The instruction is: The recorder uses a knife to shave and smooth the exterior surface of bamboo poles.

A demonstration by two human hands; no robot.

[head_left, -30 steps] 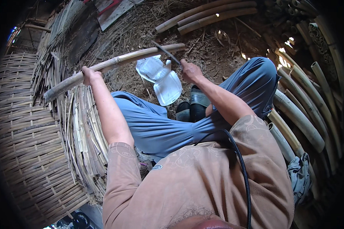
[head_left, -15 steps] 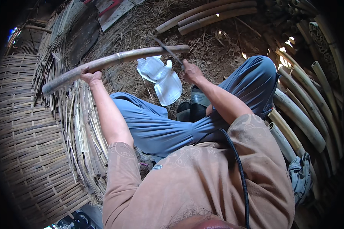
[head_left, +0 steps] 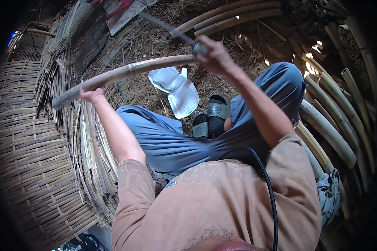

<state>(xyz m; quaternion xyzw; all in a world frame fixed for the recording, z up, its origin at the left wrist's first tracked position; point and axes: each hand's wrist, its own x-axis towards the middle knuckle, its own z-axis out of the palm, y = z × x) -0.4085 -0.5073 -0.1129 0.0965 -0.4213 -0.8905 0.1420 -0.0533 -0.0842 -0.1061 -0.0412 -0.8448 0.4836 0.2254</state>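
A length of bamboo pole (head_left: pixel 132 68) slants across in front of me, its left end lower and nearer. My left hand (head_left: pixel 91 94) is wrapped round it close to that end. In my right hand (head_left: pixel 217 54) is a long-bladed knife (head_left: pixel 167 27), held by its handle. The blade points up and to the left, beyond the pole and apart from it. My right fist covers or overlaps the pole's right end, so that end is hidden. Below the pole, a clear plastic container (head_left: pixel 184 98) lies opened out on the ground.
A woven bamboo panel (head_left: pixel 29 154) and a bundle of split strips (head_left: pixel 92 154) lie at my left. Several bamboo poles (head_left: pixel 328 131) stand at my right, and more cut lengths (head_left: pixel 238 17) rest at the far side. My sandals (head_left: pixel 217 115) are between my knees.
My right hand has lifted the knife up and away from the pole, where its blade crossed it before. The pole's left end has shifted slightly right and down with my left hand.
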